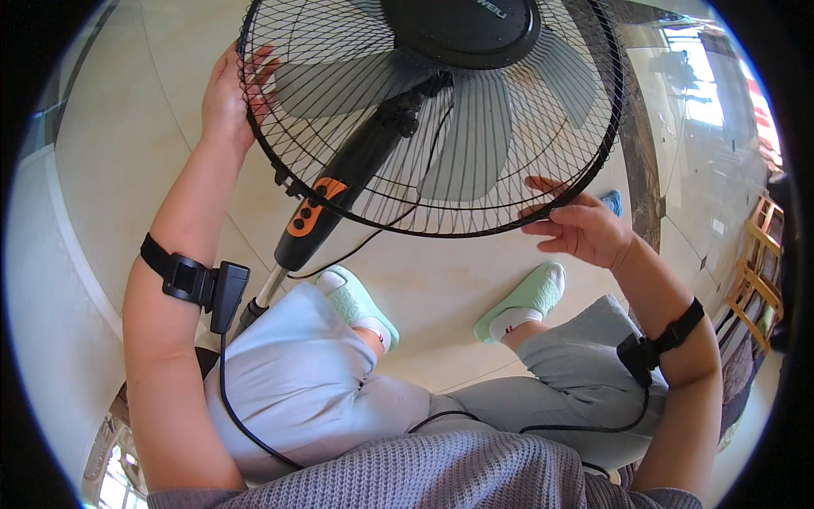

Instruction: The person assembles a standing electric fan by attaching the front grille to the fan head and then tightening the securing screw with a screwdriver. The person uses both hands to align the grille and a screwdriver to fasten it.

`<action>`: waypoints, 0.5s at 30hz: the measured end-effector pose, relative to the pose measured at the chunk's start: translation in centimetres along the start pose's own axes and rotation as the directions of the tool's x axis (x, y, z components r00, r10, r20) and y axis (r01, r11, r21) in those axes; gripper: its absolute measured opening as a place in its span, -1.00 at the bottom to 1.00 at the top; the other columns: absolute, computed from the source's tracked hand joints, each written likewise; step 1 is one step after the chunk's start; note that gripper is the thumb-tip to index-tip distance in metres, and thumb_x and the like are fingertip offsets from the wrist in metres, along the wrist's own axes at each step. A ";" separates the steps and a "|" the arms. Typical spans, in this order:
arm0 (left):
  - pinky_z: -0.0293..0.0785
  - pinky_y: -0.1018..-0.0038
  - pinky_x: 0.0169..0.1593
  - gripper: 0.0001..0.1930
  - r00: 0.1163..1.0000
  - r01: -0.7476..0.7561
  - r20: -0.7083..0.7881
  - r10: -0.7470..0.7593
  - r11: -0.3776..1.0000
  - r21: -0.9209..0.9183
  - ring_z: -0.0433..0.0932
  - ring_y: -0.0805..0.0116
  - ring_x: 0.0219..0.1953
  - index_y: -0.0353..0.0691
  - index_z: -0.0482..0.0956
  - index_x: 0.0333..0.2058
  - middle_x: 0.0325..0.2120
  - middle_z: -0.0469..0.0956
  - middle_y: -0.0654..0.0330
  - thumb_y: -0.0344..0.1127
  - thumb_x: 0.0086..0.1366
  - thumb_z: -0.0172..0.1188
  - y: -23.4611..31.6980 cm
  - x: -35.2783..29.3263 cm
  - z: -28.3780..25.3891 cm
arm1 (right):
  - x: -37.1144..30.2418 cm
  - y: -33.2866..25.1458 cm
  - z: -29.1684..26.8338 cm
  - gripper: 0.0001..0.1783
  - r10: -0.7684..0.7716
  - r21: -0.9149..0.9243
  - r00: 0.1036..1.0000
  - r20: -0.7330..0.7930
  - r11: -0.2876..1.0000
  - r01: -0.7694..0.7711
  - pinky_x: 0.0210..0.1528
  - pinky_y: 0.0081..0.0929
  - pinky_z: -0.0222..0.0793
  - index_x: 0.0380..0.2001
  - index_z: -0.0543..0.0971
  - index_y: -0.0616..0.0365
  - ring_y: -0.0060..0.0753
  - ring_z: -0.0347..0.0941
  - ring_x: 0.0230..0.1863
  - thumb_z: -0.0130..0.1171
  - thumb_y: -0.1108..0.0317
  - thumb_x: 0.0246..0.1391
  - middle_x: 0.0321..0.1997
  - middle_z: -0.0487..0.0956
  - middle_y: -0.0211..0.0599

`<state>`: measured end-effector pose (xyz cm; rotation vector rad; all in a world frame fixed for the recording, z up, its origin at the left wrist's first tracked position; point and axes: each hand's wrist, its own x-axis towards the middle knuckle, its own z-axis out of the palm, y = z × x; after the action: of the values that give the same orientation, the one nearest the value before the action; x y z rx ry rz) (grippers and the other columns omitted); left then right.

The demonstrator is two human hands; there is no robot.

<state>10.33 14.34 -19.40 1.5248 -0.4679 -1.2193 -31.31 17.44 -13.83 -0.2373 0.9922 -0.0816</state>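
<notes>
A standing fan is tilted in front of me, its round black wire guard (407, 227) filling the upper middle. Behind the wires show the grey translucent blades (479, 136), with a round black cover (466, 32) at the centre. My left hand (225, 102) holds the guard's left edge, its fingertips partly behind the mesh. At the lower right of the rim is my right hand (598, 231), fingers and thumb on either side of it. The fan's black neck (360, 165) slants down left to an orange button panel (315, 206) and a metal pole (271, 287).
A thin black cord (343, 257) hangs from the fan neck. My feet, in pale green slippers (527, 301), rest apart on the tiled floor (432, 297). Wooden frames (757, 267) stand at the far right, and a small blue object (611, 202) lies beyond my right hand.
</notes>
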 end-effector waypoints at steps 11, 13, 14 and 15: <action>0.46 0.37 -0.31 -0.68 1.000 -0.021 -0.006 0.020 1.000 -0.018 0.48 0.40 -0.24 -0.11 0.25 0.00 -0.23 0.49 0.22 -0.16 0.36 -0.30 0.0 -0.1 0.2 | 0.9 5.6 2.9 -0.67 -0.227 0.259 0.924 -0.307 0.915 0.310 -0.14 -0.44 0.46 -0.03 0.29 0.20 -0.38 0.48 -0.22 -0.15 0.50 0.09 -0.19 0.49 -0.18; 0.36 0.55 -0.41 -0.69 1.000 -0.010 -0.007 0.009 0.999 -0.036 0.46 0.48 -0.20 -0.03 0.25 0.01 -0.18 0.49 0.27 -0.16 0.33 -0.22 0.0 -0.2 0.3 | 1.4 6.4 3.5 -0.65 -0.288 0.198 0.868 -0.404 0.899 0.391 -0.14 -0.47 0.45 -0.02 0.30 0.23 -0.41 0.49 -0.26 -0.18 0.51 0.08 -0.17 0.49 -0.18; 0.30 0.63 -0.46 -0.69 1.000 -0.006 -0.009 0.006 0.999 -0.044 0.45 0.52 -0.19 0.01 0.25 0.01 -0.15 0.49 0.29 -0.16 0.31 -0.18 0.0 -0.3 0.4 | 1.7 6.7 3.8 -0.65 -0.344 0.169 0.851 -0.398 0.884 0.436 -0.14 -0.49 0.45 -0.03 0.31 0.23 -0.41 0.48 -0.26 -0.17 0.52 0.07 -0.18 0.49 -0.19; 0.30 0.64 -0.45 -0.69 1.000 0.001 -0.014 -0.001 0.999 -0.035 0.45 0.52 -0.19 0.01 0.25 0.01 -0.15 0.49 0.30 -0.15 0.31 -0.18 -0.1 -0.3 0.5 | 2.0 6.9 4.2 -0.66 -0.350 0.132 0.823 -0.447 0.884 0.448 -0.14 -0.50 0.45 -0.04 0.32 0.23 -0.42 0.47 -0.26 -0.16 0.53 0.06 -0.20 0.49 -0.20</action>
<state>9.77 14.39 -19.25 1.5034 -0.4349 -1.2113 -27.04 24.45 -14.86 -0.2154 1.3302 -0.6599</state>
